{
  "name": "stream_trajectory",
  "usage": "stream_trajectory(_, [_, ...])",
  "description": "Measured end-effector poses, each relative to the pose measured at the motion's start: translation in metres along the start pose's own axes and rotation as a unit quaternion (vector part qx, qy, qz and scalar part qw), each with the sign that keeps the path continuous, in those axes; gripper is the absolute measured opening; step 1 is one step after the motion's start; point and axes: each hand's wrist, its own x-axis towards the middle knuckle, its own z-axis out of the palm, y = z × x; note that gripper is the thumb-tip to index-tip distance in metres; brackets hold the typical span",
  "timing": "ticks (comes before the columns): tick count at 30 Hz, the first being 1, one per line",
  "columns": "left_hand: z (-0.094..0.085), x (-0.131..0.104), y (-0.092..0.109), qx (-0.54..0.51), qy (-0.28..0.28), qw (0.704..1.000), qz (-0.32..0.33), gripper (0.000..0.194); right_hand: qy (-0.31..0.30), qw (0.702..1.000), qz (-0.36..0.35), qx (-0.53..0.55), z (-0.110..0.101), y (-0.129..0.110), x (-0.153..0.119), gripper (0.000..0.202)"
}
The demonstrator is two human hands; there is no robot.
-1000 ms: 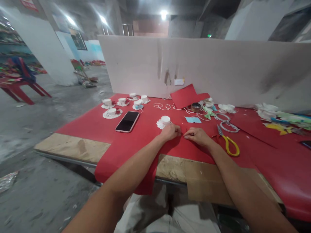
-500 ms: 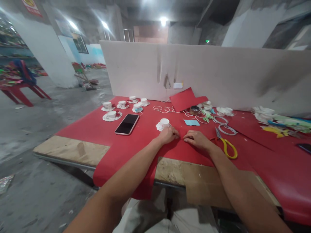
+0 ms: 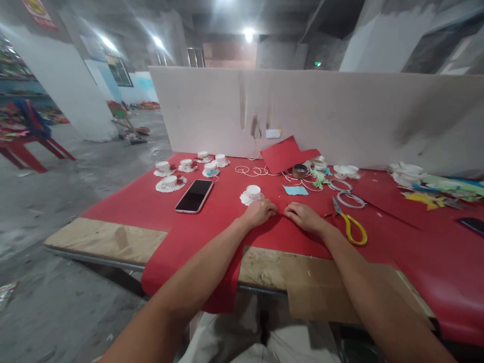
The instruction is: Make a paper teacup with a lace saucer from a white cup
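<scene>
My left hand (image 3: 261, 212) and my right hand (image 3: 300, 216) rest low over the red sheet (image 3: 212, 232), a short gap apart. Both are closed, fingertips pinched towards each other. A thin red strip (image 3: 281, 215) seems to run between them, hard to tell from the red below it. Just beyond my left hand stands a small white paper hat-like piece (image 3: 253, 191) with a lacy brim. To the right of my right hand lie scissors with yellow handles (image 3: 355, 229). A short red piece (image 3: 329, 215) lies beside their blades, close to my right wrist.
Several similar white hats (image 3: 171, 182) stand at the back left, near a phone (image 3: 194, 196). A blue paper piece (image 3: 296, 190), a tape roll (image 3: 300, 171), white cord rings (image 3: 351, 199) and paper scraps (image 3: 408, 176) lie further right. A pale board (image 3: 212, 111) closes the back.
The whole view has shifted slightly. My hands stay in nearly the same place, still pinched, with the right fingertips turned a little. The objects on the table have not moved.
</scene>
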Motion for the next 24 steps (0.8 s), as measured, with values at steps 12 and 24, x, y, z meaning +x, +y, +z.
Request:
stream_trajectory(12, [-0.009,0.0,0.009,-0.083,0.032,0.996,0.001,0.019,0.027,0.992,0.067,0.106,0.0,0.004,-0.001,0.022])
stream_trajectory(24, [-0.011,0.002,0.011,-0.272,0.046,0.952,-0.13,0.014,0.029,0.957,0.114,0.266,-0.008,-0.01,-0.002,0.027])
